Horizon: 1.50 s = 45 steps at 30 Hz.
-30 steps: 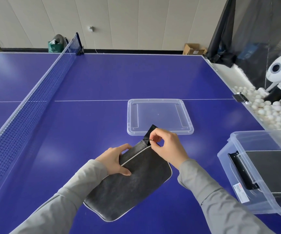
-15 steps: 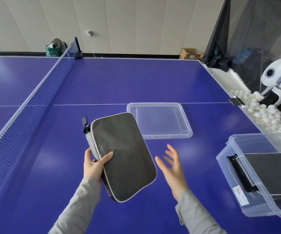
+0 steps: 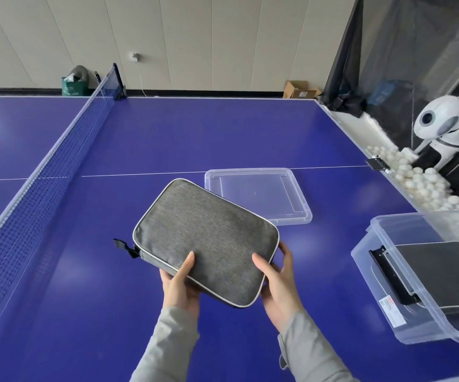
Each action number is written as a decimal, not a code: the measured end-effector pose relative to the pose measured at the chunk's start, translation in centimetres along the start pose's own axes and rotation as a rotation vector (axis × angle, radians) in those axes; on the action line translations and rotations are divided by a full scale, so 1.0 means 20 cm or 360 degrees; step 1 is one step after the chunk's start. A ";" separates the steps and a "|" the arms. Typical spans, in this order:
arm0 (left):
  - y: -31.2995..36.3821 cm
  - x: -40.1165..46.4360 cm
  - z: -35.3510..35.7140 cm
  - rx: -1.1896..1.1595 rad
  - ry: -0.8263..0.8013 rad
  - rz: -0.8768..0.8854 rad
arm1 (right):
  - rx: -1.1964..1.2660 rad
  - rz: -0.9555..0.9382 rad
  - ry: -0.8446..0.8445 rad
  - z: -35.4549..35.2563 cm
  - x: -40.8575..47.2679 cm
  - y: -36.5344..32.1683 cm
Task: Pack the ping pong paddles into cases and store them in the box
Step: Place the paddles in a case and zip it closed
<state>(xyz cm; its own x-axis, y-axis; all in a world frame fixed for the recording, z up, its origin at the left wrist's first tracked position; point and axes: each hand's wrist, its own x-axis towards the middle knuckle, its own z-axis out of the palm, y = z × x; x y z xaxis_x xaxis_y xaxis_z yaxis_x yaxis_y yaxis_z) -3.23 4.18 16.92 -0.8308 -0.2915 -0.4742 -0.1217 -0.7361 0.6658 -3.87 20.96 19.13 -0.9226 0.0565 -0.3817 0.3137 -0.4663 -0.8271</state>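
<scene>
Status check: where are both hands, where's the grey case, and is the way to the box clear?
Left hand and right hand both grip grey case, held above table. Box open at right, one case inside. Nothing between.

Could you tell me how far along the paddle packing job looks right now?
Done: one dark case already lies in the box. In hand: left hand and right hand hold a grey case, apparently zipped, above the table. Left: placing it in the box; the lid lies on the table.
</scene>
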 end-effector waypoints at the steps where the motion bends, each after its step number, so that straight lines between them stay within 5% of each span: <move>1: 0.00 0.00 0.00 0.0011 -0.0039 -0.0006 | 0.0006 -0.0003 0.0006 -0.01 0.00 -0.01; 9: 0.12 0.09 -0.14 0.0377 -0.0472 -0.0053 | -0.0027 -0.0078 -0.0021 -0.18 -0.03 -0.16; 14: 0.34 0.24 -0.20 0.0525 -0.0483 -0.0114 | -0.0145 -0.0115 -0.0041 -0.35 -0.07 -0.28; 20: 0.40 0.23 0.06 0.1231 -0.0950 -0.0236 | -0.0285 -0.0100 -0.0035 -0.52 -0.10 -0.39; 45: -1.02 -0.77 1.18 0.1222 -0.1004 -0.0065 | -0.0431 -0.0499 0.0292 -2.18 -0.59 -1.37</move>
<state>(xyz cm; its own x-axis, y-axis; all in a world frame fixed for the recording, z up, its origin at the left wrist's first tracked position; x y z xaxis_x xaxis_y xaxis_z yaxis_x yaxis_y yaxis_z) -0.81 38.09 24.33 -0.9277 0.2676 -0.2604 -0.2904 -0.0784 0.9537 8.15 71.51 28.25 -0.9350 0.3251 -0.1419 0.0952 -0.1554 -0.9833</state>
